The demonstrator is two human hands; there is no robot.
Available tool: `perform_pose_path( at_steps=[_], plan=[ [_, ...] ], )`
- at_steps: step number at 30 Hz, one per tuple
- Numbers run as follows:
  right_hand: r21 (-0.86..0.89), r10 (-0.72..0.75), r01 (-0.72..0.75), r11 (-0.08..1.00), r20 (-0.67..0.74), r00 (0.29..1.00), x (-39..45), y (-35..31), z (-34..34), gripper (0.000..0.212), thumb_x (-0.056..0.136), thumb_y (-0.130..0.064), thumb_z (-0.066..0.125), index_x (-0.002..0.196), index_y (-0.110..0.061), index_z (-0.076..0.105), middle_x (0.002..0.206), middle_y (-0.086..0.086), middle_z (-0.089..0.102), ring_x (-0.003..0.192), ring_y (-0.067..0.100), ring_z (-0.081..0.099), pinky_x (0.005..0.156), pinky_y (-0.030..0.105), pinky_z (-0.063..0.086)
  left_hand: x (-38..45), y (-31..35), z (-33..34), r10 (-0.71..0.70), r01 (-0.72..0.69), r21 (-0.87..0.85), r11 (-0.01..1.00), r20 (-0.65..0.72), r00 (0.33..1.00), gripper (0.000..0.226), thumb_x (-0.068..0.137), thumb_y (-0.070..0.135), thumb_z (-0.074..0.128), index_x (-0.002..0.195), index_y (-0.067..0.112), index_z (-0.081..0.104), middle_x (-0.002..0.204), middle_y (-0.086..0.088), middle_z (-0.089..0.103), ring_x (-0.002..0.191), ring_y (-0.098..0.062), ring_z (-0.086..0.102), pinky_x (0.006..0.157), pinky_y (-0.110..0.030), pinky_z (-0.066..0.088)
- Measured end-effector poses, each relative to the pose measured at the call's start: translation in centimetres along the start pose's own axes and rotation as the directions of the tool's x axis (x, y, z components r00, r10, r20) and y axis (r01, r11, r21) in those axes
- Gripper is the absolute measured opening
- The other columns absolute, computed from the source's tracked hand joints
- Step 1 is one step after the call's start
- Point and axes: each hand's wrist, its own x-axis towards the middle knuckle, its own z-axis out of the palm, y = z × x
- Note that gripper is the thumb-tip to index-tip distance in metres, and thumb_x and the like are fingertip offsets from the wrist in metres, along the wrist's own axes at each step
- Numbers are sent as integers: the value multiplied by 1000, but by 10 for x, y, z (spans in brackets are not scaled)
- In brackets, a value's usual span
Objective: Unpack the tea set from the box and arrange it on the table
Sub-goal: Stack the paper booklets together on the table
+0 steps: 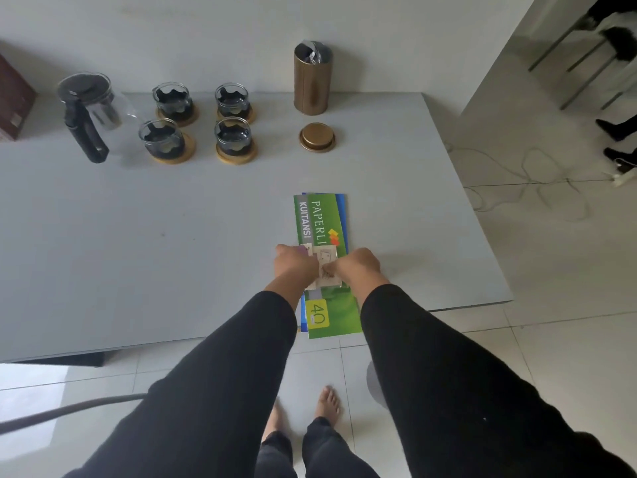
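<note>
Four small glass cups with dark inserts stand in two rows of two at the far side of the grey table [103,243], each on a round wooden coaster: far left cup [172,100], far right cup [232,100], near left cup [162,138], near right cup [233,136]. Just left of them stands a clear glass teapot with a black lid and black handle [91,112], its handle towards the viewer. To the right of the cups a tall bronze metal canister [312,81] stands upright and open, crumpled foil showing in its mouth; its round bronze lid [317,136] lies flat on the table just in front of it, apart from it. At the far left edge a dark brown box [13,98] is only partly in view.

Nearer, a green receipt booklet printed "PAPERLINE KUITANSI" [324,219] lies over a blue one, its near end overhanging the table edge. Above it both hands meet. The left hand [296,265] and the right hand [358,267], each in a black sleeve, have their fingers curled round a small pale printed packet [325,267], gripping it between them at its two sides. Below, bare feet stand on pale floor tiles.
</note>
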Motion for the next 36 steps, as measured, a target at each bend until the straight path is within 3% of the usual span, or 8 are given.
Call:
perform_pose_path(
  at_steps=[4,10,13,16,22,25,31,36],
  plan=[
    [96,-8,2,995,60,998,-8,4,-1,29,77,-27,78,92,-10,59,93,6,62,89,22,61,77,27,48,5,-6,-5,65,-71,144,987,48,997,32,95,29,50,123,12,50,119,-9,60,107,-26,62,82,-31,55],
    [233,26,-44,971,80,996,-13,10,7,27,73,-27,79,83,-9,62,107,10,69,99,27,65,93,39,52,1,-8,-13,92,-115,155,981,146,985,33,95,29,44,125,17,52,120,-11,59,111,-26,59,92,-37,53],
    [204,4,-7,979,16,1000,-15,3,2,48,71,-40,77,104,-8,63,113,10,66,103,28,62,91,35,51,0,0,-14,71,-83,71,994,163,984,35,94,32,45,125,17,50,122,-12,58,108,-27,60,84,-33,51],
    [327,-58,53,943,5,998,-13,-10,-13,60,81,-31,73,127,-3,47,123,11,58,112,27,57,82,26,43,0,19,-14,97,-94,-28,995,161,982,37,97,31,45,126,9,46,115,-10,59,95,-26,60,78,-33,51],
    [471,-146,176,864,-99,984,8,-37,-52,55,88,-23,64,133,-13,34,118,7,53,97,21,55,75,26,44,-8,83,-6,187,-182,-59,981,102,977,39,102,26,33,137,8,34,123,-6,50,108,-25,55,81,-27,42],
    [449,-226,253,857,-113,968,32,-55,-73,53,93,-23,56,142,-22,35,124,4,57,100,19,59,78,27,47,6,115,10,240,-239,-20,971,113,964,39,98,34,42,129,12,35,122,-13,57,109,-32,60,95,-42,50],
    [451,-276,294,843,-107,955,105,-99,-113,46,95,-15,48,139,-25,41,120,3,63,95,18,63,81,32,55,47,188,43,290,-293,0,956,141,947,36,96,38,45,126,21,35,117,-13,60,104,-32,63,92,-46,52],
    [417,-292,304,857,-95,952,172,-140,-140,46,95,-15,48,140,-23,42,123,3,61,103,22,63,84,32,54,84,247,65,278,-280,22,960,69,958,34,97,32,46,125,13,42,120,-10,57,106,-29,60,82,-33,48]
  ],
)
